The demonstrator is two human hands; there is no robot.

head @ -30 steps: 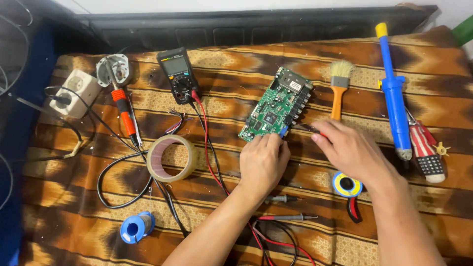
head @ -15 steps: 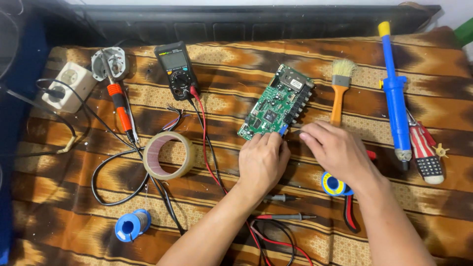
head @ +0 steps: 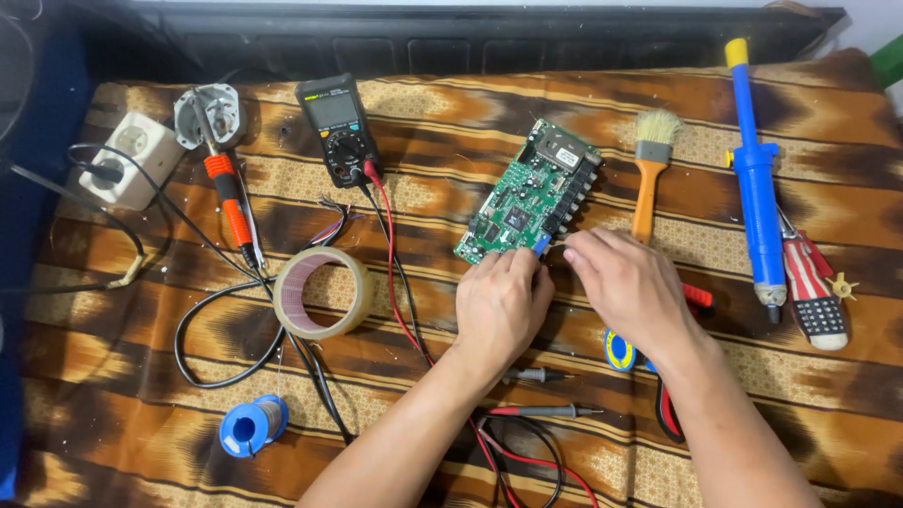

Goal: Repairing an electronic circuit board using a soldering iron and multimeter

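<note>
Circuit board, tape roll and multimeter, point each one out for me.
Green circuit board (head: 529, 196): head view, middle of its component side.
Tape roll (head: 323, 293): head view, its upper brown rim.
Multimeter (head: 339, 129): head view, black body between screen and dial.

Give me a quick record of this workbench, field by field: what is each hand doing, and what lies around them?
Surface: brown patterned cloth
Left hand: fingertips on the near corner of the green circuit board
Right hand: fingertips at the same corner, beside the left hand
Left of the board: black multimeter with red and black leads, roll of tape, orange-handled soldering iron, blue solder spool
Right of the board: paintbrush, blue desoldering pump
Near the wrists: two probes
</note>
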